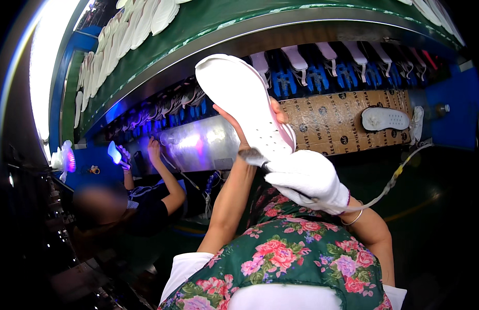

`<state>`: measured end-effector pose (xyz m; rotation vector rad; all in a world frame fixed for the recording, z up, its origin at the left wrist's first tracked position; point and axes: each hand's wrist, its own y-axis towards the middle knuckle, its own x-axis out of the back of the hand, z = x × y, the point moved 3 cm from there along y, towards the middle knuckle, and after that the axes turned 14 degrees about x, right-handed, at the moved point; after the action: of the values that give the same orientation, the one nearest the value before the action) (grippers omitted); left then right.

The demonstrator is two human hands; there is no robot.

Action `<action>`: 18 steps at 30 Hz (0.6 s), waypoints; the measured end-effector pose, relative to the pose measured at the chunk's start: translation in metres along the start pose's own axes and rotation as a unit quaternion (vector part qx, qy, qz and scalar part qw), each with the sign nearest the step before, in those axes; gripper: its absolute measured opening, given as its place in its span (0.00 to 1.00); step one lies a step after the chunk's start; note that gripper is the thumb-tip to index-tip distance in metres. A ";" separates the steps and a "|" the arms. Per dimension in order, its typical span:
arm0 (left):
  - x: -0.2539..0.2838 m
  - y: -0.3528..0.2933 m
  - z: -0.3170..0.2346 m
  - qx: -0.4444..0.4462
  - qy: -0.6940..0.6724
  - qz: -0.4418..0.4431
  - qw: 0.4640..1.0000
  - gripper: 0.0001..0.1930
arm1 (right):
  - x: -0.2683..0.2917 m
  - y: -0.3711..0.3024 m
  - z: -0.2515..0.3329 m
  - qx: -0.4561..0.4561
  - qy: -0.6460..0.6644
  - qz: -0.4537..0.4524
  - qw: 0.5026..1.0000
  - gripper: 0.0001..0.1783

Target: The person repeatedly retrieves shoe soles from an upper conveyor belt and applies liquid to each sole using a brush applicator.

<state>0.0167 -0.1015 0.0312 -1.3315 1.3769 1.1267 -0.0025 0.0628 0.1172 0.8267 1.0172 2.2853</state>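
A white shoe sole (234, 93) with small dark holes toward its near end is held up in front of me, toe pointing away and to the left. My bare left hand (236, 126) grips it from beneath, its fingers showing at both edges and the palm hidden behind it. My right hand (312, 178), in a white knitted glove, is closed round a brush (253, 156) whose dark bristles lie by the sole's near end. Whether the bristles touch the sole, I cannot tell. A thin pale tube (385, 192) runs from the gloved hand toward the right.
Beyond the sole runs a rack with blue clamps (317, 77) carrying pale shoe parts. Another white sole (386, 119) lies on brown cardboard (327, 124). White soles line a green belt (213, 20) above. At left, a co-worker (159, 186) holds a blue-lit sole (114, 152).
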 end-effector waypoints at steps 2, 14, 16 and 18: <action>-0.003 0.003 -0.002 0.006 0.004 0.011 1.000 0.60 | 0.010 0.004 -0.001 -0.051 0.038 -0.022 0.998 0.15; -0.008 0.017 -0.022 0.143 0.128 -0.047 0.980 0.59 | 0.005 0.005 -0.004 -0.054 -0.070 -0.017 0.996 0.15; -0.007 0.019 -0.020 0.216 0.164 -0.045 0.961 0.57 | -0.003 -0.002 -0.001 -0.002 -0.109 0.054 0.993 0.15; -0.005 0.022 -0.018 0.255 0.168 -0.037 0.952 0.56 | -0.005 -0.003 0.003 -0.047 -0.058 0.061 0.995 0.15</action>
<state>-0.0057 -0.1181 0.0404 -1.2059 1.7038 0.4496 0.0041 0.0630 0.1148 0.9936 0.8223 2.3359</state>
